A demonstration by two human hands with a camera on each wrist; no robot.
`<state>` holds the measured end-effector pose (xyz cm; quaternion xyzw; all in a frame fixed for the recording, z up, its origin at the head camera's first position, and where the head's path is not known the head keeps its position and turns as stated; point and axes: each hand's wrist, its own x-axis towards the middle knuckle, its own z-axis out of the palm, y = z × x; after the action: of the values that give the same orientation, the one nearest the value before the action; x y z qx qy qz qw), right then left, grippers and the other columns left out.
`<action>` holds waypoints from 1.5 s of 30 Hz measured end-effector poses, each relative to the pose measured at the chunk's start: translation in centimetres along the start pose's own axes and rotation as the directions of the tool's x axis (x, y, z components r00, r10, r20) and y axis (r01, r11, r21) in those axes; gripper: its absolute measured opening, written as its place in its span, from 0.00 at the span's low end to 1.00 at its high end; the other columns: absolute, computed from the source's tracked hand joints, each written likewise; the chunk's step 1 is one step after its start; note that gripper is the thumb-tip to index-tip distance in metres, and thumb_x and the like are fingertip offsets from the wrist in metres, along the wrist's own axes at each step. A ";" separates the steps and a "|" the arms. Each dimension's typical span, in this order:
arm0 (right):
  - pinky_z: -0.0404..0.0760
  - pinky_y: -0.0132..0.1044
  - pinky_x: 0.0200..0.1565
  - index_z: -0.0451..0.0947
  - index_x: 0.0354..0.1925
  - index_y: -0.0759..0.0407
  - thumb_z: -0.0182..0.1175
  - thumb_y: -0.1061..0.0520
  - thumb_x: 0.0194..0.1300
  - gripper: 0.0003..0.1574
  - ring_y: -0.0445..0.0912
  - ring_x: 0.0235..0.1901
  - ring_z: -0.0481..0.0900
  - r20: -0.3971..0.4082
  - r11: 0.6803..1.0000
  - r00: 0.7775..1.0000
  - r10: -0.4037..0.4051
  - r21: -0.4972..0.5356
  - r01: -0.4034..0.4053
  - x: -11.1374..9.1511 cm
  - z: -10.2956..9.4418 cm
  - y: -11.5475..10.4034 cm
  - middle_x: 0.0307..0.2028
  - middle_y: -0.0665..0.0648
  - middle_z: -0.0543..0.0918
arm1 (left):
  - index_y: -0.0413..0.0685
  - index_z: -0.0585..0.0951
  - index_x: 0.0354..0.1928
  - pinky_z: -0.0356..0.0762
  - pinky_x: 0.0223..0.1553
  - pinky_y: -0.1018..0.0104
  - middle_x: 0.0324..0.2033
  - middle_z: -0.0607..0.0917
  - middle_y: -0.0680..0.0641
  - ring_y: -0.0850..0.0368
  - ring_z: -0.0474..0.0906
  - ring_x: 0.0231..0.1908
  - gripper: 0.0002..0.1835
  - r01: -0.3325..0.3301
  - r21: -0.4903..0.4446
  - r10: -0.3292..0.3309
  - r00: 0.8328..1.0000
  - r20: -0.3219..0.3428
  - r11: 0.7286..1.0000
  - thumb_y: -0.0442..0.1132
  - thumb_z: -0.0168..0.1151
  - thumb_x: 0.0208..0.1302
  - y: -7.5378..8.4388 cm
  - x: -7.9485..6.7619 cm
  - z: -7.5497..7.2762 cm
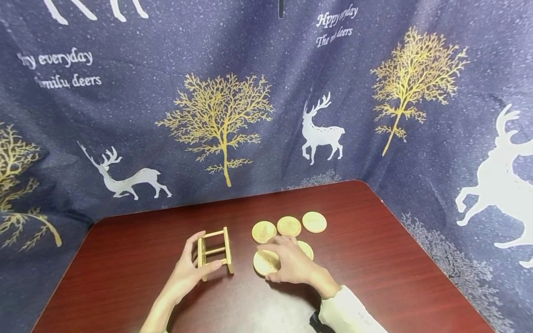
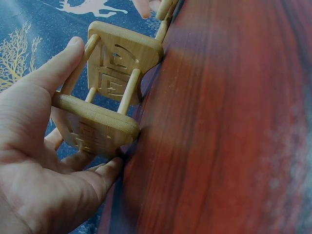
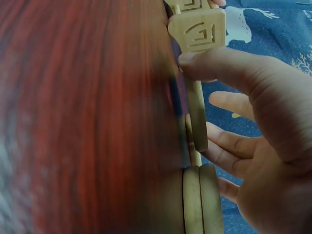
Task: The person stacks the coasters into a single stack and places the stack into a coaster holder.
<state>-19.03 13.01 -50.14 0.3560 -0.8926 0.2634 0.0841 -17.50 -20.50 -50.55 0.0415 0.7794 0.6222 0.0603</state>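
Head view: the nearest disc, just beside other discs and right of the rack, is in the right grip.

The step in hand looks like taking up that disc; the next move likely calls for an even pinch and lifting it clear of its neighbours while the rack is steadied. The right grip grasps the disc's rim, thumb at the near edge and fingers at the far one, back of the hand uppermost, forearm slanting in from the lower right; whether the disc is off the table I cannot tell. The left grip grasps the rack, thumb and fingers spread around it.
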 end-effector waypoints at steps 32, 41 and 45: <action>0.71 0.57 0.63 0.85 0.68 0.61 0.88 0.51 0.46 0.50 0.54 0.60 0.77 -0.033 0.996 0.995 0.090 0.010 -0.090 -0.2 -2.3 0.4 0.56 0.57 0.82 | 0.57 0.54 0.87 0.60 0.80 0.42 0.85 0.57 0.35 0.32 0.56 0.84 0.56 -0.005 0.014 0.005 1.000 -0.001 1.000 0.40 0.83 0.66 0.0 0.1 0.0; 0.72 0.54 0.61 0.86 0.67 0.60 0.89 0.51 0.46 0.50 0.53 0.59 0.76 -0.057 0.995 0.994 0.097 0.005 -0.097 -0.3 -3.2 0.9 0.55 0.56 0.81 | 0.56 0.54 0.87 0.61 0.80 0.41 0.85 0.58 0.34 0.31 0.57 0.84 0.56 -0.008 0.015 0.008 1.000 -0.003 1.000 0.40 0.83 0.66 0.0 0.0 -0.1; 0.73 0.55 0.61 0.86 0.66 0.61 0.88 0.51 0.45 0.49 0.54 0.59 0.77 -0.074 0.996 0.993 0.088 0.010 -0.088 -0.4 -3.6 1.1 0.55 0.56 0.81 | 0.57 0.54 0.87 0.60 0.81 0.41 0.85 0.58 0.34 0.31 0.56 0.84 0.57 -0.006 0.022 0.007 1.000 -0.003 1.000 0.40 0.83 0.66 0.0 0.1 0.0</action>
<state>-19.64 15.82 -47.68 0.3067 -0.9028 0.2828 0.1043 -17.56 -20.50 -50.50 0.0437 0.7862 0.6139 0.0567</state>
